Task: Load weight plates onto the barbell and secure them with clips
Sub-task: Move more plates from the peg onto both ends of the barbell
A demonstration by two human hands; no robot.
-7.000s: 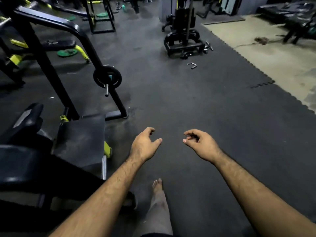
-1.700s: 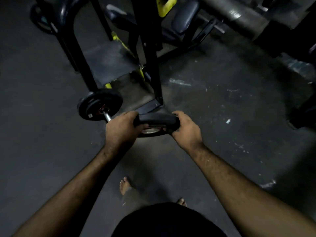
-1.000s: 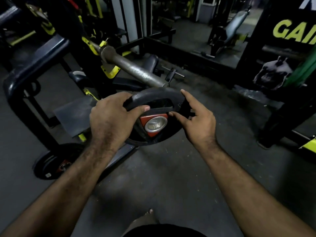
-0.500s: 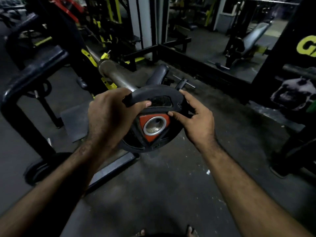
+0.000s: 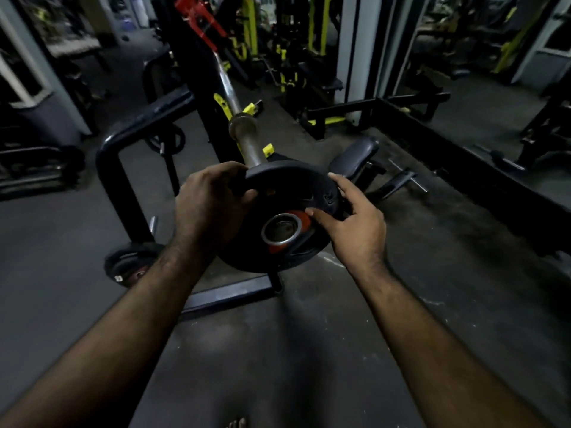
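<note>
I hold a black weight plate point(image 5: 296, 193) with a red hub and a metal-ringed centre hole, its face tilted up toward me. My left hand point(image 5: 210, 205) grips the plate's upper left rim. My right hand point(image 5: 352, 223) holds the right side, thumb on the red hub, fingers over the rim. The barbell point(image 5: 244, 131) rests on a black rack and its steel sleeve points at me; the sleeve's tip is hidden behind the plate's top edge. No clips are visible.
A second black plate point(image 5: 133, 264) hangs low on the rack's storage peg at left. The rack's black frame point(image 5: 123, 186) and base bar point(image 5: 228, 295) lie just ahead. A padded seat point(image 5: 352, 156) stands right of the plate. Gym machines fill the background.
The plate was lifted from near the floor to sleeve height. Over the last second the barbell sleeve has come in line behind the plate, and the plate's hole sits lower in view.
</note>
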